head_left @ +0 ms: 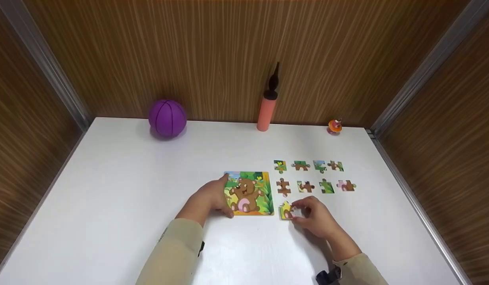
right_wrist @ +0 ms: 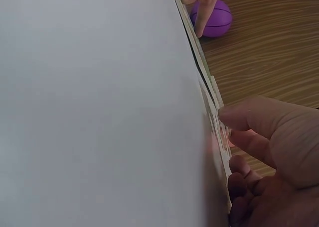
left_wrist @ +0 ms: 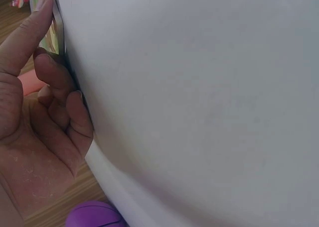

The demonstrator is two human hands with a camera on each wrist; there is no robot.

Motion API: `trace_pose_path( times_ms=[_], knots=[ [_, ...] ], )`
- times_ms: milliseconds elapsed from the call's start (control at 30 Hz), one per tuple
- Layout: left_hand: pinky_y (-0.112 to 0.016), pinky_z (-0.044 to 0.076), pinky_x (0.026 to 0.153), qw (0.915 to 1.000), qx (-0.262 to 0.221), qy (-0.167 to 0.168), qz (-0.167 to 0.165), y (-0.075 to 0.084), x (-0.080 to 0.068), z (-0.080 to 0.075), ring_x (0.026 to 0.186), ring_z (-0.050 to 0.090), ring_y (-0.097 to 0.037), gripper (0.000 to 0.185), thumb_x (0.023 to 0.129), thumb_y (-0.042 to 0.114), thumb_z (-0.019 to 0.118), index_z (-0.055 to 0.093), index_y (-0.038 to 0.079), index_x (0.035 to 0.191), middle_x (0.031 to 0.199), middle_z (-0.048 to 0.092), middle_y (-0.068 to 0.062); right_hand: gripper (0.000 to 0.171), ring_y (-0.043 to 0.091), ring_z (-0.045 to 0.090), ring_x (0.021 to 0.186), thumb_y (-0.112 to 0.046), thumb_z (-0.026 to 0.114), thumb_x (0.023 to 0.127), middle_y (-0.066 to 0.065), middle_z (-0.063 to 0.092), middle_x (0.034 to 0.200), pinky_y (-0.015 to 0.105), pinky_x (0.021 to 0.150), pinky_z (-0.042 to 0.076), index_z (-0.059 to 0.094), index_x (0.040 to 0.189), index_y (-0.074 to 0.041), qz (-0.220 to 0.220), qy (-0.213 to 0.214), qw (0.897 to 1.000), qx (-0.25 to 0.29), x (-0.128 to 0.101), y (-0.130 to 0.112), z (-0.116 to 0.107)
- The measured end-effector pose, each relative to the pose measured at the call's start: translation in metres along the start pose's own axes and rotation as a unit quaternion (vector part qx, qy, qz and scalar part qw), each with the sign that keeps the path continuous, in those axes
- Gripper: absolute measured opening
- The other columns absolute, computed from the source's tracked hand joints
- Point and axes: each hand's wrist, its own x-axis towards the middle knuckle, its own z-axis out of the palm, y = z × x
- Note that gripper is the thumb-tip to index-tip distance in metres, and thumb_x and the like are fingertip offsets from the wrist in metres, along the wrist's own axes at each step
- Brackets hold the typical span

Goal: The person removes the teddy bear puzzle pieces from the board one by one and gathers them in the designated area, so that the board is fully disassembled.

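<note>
A square picture puzzle board [head_left: 249, 194] with a brown bear lies flat on the white table. My left hand [head_left: 213, 194] grips its left side, the thumb at the lower left corner and a finger at the upper left. In the left wrist view, the other fingers of the left hand [left_wrist: 42, 102] are curled beside the board. To the right of the board, my right hand [head_left: 316, 217] pinches a yellow and brown puzzle piece [head_left: 286, 211] between thumb and fingers, low over the table. The right wrist view shows the right hand [right_wrist: 274, 157] from the side, the piece nearly edge-on.
Several loose puzzle pieces [head_left: 306, 186] lie in two rows behind the right hand. Along the back wall stand a purple ball [head_left: 167, 118], a pink pump [head_left: 266, 113] with a black nozzle and a small orange toy figure [head_left: 335, 126]. Wood-grain panels enclose the table.
</note>
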Motion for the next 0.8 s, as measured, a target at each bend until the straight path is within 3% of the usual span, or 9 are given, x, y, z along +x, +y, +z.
trace_pose_path(
  times_ms=[533,800],
  knots=[
    [-0.048,0.033,0.123,0.9999,-0.005,0.000,-0.011,0.0013,0.0027,-0.0003,0.149,0.042,-0.037,0.136,0.062,0.013,0.105,0.023,0.012,0.170,0.162,0.044,-0.019,0.033,0.020,0.054,0.088,0.002,0.087,0.079,0.005,0.060,0.099,0.033,0.079,0.048,0.079,0.111,-0.003,-0.003,-0.005,1.000,-0.020,0.0051,0.0058,-0.0038],
    [-0.050,0.031,0.124,0.9995,-0.032,0.003,0.001,-0.0027,0.0015,-0.0018,0.150,0.040,-0.039,0.140,0.060,0.012,0.105,0.019,0.013,0.171,0.162,0.044,-0.021,0.041,0.024,0.058,0.096,-0.005,0.089,0.081,0.010,0.062,0.107,0.041,0.088,0.052,0.075,0.119,0.001,-0.006,0.021,1.000,-0.020,0.0031,0.0004,-0.0039]
  ],
)
